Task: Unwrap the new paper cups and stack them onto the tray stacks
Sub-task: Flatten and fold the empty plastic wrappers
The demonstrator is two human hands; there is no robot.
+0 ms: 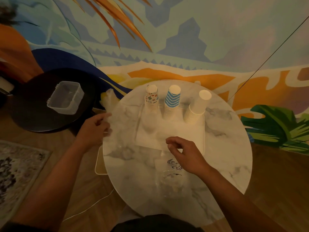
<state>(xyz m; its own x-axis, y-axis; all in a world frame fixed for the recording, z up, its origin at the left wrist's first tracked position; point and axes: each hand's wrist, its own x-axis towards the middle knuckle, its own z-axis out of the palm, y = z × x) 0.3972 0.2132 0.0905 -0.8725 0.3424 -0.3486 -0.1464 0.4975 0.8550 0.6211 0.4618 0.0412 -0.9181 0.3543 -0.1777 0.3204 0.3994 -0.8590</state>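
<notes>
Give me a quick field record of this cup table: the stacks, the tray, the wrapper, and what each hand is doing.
table: round marble top
tray: white tray, holds three upside-down cup stacks
left stack: patterned cups
middle stack: blue zigzag cups
right stack: plain white cups
wrapper: clear printed plastic, lying near the table's front
left hand: at table's left edge, grip unclear
right hand: fingers curled, over tray's near edge

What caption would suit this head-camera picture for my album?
Three paper cup stacks stand on a white tray on a marble table as two hands handle clear plastic wrap.
</notes>
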